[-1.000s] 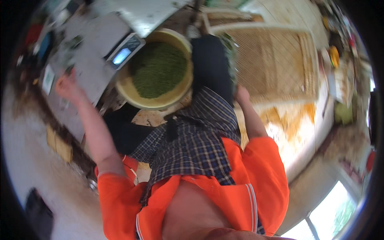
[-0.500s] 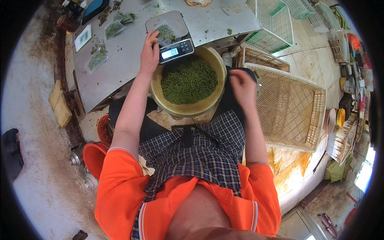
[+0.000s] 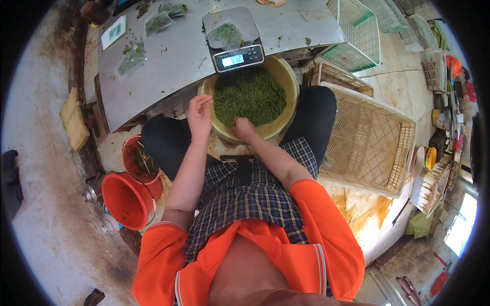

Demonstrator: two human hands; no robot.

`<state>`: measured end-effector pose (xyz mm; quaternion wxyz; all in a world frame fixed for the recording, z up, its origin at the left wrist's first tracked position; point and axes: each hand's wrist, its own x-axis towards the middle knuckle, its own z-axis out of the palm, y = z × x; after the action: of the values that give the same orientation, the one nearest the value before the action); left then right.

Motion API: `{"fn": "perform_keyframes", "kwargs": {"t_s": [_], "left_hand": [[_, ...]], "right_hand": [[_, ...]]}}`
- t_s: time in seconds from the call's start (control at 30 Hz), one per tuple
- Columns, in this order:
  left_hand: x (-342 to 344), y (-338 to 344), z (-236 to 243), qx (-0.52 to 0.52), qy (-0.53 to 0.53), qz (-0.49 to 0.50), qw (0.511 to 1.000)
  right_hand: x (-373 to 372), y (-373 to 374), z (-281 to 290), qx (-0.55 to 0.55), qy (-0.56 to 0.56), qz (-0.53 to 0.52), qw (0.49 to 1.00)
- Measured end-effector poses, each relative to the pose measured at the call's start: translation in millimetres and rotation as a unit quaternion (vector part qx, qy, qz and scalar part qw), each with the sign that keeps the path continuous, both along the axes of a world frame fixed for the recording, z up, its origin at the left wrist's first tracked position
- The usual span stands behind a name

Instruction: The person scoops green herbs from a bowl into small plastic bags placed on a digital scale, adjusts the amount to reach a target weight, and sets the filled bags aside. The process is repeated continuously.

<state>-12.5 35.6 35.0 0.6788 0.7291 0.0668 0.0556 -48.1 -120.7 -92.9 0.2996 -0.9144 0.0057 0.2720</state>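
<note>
A wide yellowish basin (image 3: pixel 293 97) stands between my knees, holding a heap of small green berry-like grains (image 3: pixel 250 97). My right hand (image 3: pixel 244 128) is at the basin's near side, its fingers curled down against the heap; what they hold is hidden. Over the basin's left rim is my left hand (image 3: pixel 199 116), with fingers stretched loosely and nothing visible in them. Beyond the basin, at the table's edge, sits a digital kitchen scale (image 3: pixel 239 58) with a lit display. A clear plastic bag of green grains (image 3: pixel 226 34) lies on its plate, apart from both hands.
The metal table (image 3: pixel 178 56) carries more clear bags of grains (image 3: pixel 132 58) and loose green bits. To the right stand a large beige plastic crate (image 3: pixel 406 153) and a green-and-white crate (image 3: pixel 357 30). Red buckets (image 3: pixel 125 201) stand at my left.
My left hand has left the scale and drawn back to the basin's left rim. My right hand has moved left from my right knee into the basin. The scale's reading has changed.
</note>
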Motion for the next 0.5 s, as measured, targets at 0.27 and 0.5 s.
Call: {"fn": "perform_keyframes", "kwargs": {"t_s": [0.27,0.5], "left_hand": [[-7.9,-17.9,-59.4,-0.076,0.281,-0.079,0.953],[-12.5,-39.7,-45.5,-0.246,0.369,-0.115,0.889]], "right_hand": [[28.3,-27.2,85.3,0.174,0.000,-0.119,0.977],[52.6,-49.6,132.3,0.218,-0.102,-0.135,0.961]]}}
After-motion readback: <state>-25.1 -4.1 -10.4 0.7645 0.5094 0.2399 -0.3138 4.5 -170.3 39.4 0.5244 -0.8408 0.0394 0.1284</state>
